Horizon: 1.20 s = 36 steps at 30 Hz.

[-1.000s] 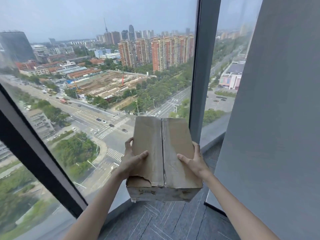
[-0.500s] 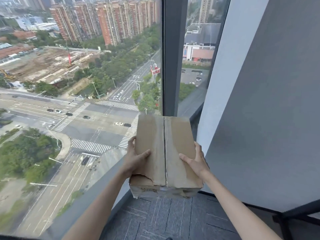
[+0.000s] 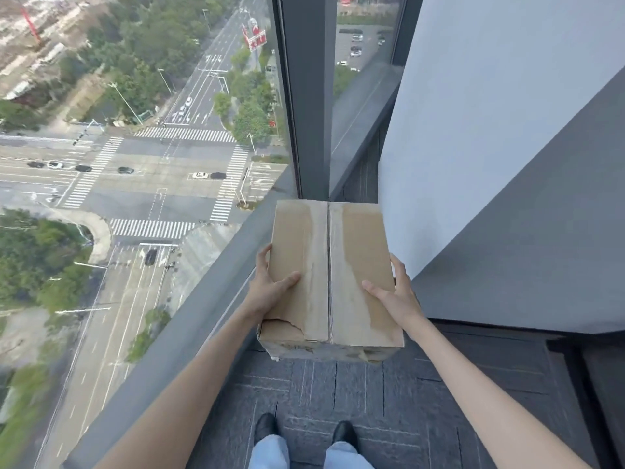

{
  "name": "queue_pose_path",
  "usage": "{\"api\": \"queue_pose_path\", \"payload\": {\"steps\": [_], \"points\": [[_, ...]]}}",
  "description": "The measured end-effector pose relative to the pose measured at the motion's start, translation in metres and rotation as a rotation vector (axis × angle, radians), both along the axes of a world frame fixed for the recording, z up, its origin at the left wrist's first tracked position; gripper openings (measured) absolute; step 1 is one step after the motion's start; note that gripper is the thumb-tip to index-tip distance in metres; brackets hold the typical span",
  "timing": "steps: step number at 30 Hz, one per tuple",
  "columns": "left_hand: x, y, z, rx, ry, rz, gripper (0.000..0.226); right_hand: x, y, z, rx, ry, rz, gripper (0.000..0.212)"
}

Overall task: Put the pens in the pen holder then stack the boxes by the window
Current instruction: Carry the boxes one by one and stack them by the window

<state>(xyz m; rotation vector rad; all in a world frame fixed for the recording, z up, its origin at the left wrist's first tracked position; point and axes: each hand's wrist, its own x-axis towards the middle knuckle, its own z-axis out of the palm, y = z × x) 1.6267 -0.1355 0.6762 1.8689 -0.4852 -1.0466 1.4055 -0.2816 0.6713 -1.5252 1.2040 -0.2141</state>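
**Cardboard box held in the window corner**

To the left, the window [image 3: 142,204] is seen, with its grey sill [image 3: 189,319] running along the floor edge and a dark mullion [image 3: 309,96] at the corner. Beside the sill, the left hand [image 3: 270,287] is pressed against the left side of the cardboard box [image 3: 333,275], its thumb laid over the top flap. The box is gripped from both sides and held above the dark carpet [image 3: 372,394], close to the mullion and just beside the grey wall [image 3: 490,164]. A strip of clear tape is run along the centre seam, and the near left corner of the top flap is torn. No legible writing can be made out on the box. The right hand [image 3: 394,296] is closed on the right side, thumb on top. Below, two black shoes [image 3: 267,426] and blue trouser cuffs are seen.
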Motion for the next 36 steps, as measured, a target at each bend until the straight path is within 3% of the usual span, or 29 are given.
{"api": "queue_pose_path", "payload": {"steps": [11,18,26,32,36], "points": [[0.037,-0.050,-0.322,-0.008,0.029,-0.088,0.089,0.023,-0.032,-0.309,-0.043,0.065,-0.068,0.091],[0.051,-0.082,-0.468,-0.057,0.011,-0.149,0.094,0.032,-0.062,-0.468,-0.061,0.041,-0.101,0.094],[0.065,-0.112,-0.562,-0.107,-0.015,-0.172,0.098,0.043,-0.090,-0.565,-0.139,-0.009,-0.128,0.092],[0.068,-0.118,-0.583,-0.128,-0.076,-0.216,0.099,0.044,-0.096,-0.582,-0.207,-0.020,-0.135,0.092],[0.063,-0.105,-0.580,-0.165,-0.163,-0.346,0.107,0.040,-0.090,-0.572,-0.347,0.097,0.013,0.094]]}}
